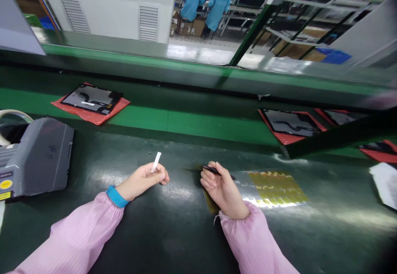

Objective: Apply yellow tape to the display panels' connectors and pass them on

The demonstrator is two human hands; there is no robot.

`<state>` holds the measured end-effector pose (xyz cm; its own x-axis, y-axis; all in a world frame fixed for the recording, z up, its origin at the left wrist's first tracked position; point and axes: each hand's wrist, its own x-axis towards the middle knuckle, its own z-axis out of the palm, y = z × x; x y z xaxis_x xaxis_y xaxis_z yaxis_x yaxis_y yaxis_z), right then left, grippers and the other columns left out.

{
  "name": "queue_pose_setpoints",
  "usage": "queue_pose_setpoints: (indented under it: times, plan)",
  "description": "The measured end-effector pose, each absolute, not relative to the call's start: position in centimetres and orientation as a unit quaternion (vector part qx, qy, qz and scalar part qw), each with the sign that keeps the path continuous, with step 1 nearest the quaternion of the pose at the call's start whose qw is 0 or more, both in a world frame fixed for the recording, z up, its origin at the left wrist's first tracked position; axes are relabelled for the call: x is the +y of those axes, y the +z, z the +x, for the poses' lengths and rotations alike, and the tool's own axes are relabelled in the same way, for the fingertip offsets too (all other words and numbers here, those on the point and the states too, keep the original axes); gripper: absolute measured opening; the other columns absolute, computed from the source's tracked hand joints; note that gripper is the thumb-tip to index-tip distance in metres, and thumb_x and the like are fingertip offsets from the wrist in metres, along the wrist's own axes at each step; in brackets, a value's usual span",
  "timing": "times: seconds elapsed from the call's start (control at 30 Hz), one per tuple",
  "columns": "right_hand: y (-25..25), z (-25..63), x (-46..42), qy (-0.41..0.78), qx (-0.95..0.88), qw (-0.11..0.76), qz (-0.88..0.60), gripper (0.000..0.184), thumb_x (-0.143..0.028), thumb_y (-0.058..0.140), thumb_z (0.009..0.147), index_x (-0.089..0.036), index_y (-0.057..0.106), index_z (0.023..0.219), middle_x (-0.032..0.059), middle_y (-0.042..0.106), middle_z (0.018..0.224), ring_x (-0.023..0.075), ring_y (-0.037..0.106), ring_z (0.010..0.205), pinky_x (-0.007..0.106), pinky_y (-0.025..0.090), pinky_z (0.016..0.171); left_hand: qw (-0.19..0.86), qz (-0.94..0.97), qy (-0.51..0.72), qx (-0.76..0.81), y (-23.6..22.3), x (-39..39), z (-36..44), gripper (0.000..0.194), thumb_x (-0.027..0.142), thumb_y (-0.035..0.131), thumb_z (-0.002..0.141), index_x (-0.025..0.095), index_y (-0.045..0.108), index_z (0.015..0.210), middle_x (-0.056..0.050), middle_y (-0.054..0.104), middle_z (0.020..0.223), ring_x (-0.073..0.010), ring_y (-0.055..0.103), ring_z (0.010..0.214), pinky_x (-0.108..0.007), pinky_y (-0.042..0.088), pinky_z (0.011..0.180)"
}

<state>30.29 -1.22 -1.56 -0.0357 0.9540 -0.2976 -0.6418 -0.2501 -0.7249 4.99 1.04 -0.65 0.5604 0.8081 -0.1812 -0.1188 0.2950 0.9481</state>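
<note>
Left edge: one grey machine (pixel 46 158). Upper left: one panel (pixel 102 96) on red wrap (pixel 99 119). Left of centre: left hand (pixel 145 181), fingertips pinched on one white strip (pixel 156 161). Centre: bench surface (pixel 182 228), then right hand (pixel 223 189), curled round one black tool (pixel 211 169). Right: one amber sheet (pixel 279 187), at least two further panels (pixel 288 121).

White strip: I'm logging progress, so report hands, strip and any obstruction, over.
Left hand pinches white strip, free end up. Right hand grips dark tool. Strip and tool apart. Yellow sheet beside right hand, not blocking strip.
</note>
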Motion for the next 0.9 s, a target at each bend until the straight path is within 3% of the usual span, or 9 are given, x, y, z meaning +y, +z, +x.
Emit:
queue_pose_setpoints:
  times: [0.9]
  plan:
    - [-1.57,30.2,-1.28,0.69,-0.199,0.573,-0.394,0.03,-0.043,0.086,0.07,-0.023,0.063,0.072,-0.0069,0.042,0.055,0.0079,0.034,0.045,0.021,0.035,0.043,0.746,0.476,0.333,0.326,-1.02,0.9,4.98,0.035,0.043,0.079,0.08,0.017,0.056,0.084,-0.003,0.064,0.088,-0.0136,0.061,0.08,-0.032,0.049,0.084]
